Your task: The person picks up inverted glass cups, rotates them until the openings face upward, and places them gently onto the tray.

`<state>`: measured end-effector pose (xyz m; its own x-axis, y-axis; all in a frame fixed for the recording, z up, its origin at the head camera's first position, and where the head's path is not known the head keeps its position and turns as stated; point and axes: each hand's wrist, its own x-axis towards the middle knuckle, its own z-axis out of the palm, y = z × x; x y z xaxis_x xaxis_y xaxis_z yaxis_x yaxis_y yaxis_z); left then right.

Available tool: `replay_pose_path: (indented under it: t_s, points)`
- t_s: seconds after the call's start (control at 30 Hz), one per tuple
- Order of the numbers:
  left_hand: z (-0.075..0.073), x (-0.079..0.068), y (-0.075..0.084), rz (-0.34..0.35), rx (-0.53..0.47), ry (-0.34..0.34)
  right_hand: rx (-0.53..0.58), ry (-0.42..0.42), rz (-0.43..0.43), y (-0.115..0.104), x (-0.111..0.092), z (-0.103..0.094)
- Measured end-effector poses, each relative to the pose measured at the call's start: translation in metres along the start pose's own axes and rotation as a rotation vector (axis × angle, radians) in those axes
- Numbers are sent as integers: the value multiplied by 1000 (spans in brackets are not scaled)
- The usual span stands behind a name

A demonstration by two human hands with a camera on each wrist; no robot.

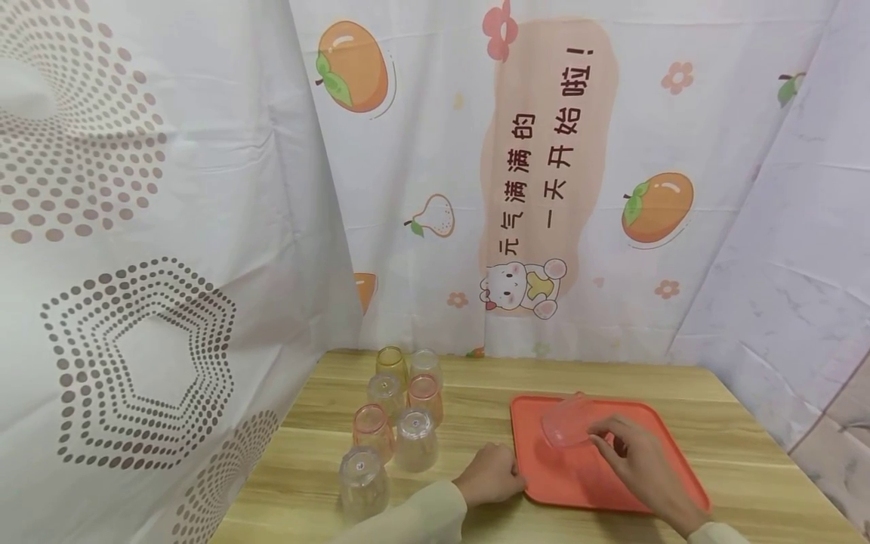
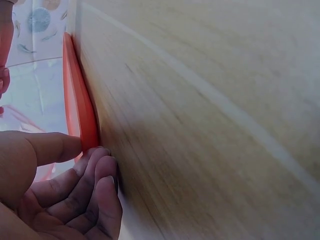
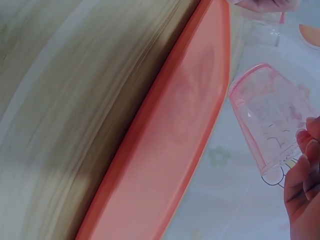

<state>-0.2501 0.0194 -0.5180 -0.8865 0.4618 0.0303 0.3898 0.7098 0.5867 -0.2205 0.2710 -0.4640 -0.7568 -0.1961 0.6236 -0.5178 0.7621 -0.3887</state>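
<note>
My right hand (image 1: 635, 457) holds a clear pink cup (image 1: 566, 423) by one end with its fingertips, tilted above the red tray (image 1: 612, 483). In the right wrist view a gap shows between the pink cup (image 3: 270, 117) and the tray's surface (image 3: 165, 135). My left hand (image 1: 491, 474) is at the tray's near left side. The left wrist view shows it pinching the tray's rim (image 2: 82, 100), with the thumb on one side and curled fingers on the other.
Left of the tray, several cups stand in a cluster: a yellow cup (image 1: 391, 366) at the back, pink cups (image 1: 372, 432) and clear cups (image 1: 363, 487). A printed curtain (image 1: 435, 302) hangs behind the wooden table (image 1: 469, 408), and another curtain (image 1: 272, 363) borders its left side.
</note>
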Motion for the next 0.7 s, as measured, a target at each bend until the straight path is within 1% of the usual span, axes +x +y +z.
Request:
replay_pose_path:
  t_s: [0.17, 0.37, 0.5, 0.7]
  points:
    - [-1, -1, 2, -19, -6, -10, -30, -2, -15, 6, -1, -1]
    - [-2, -1, 4, -43, -17, -22, -72, 21, -72, 16, 0, -4]
    - [-2, -1, 3, -45, -11, -23, -113, 39, -87, 21, -1, -7]
    - [-1, -1, 4, -43, 1, -20, -122, 52, -106, 29, -3, -11]
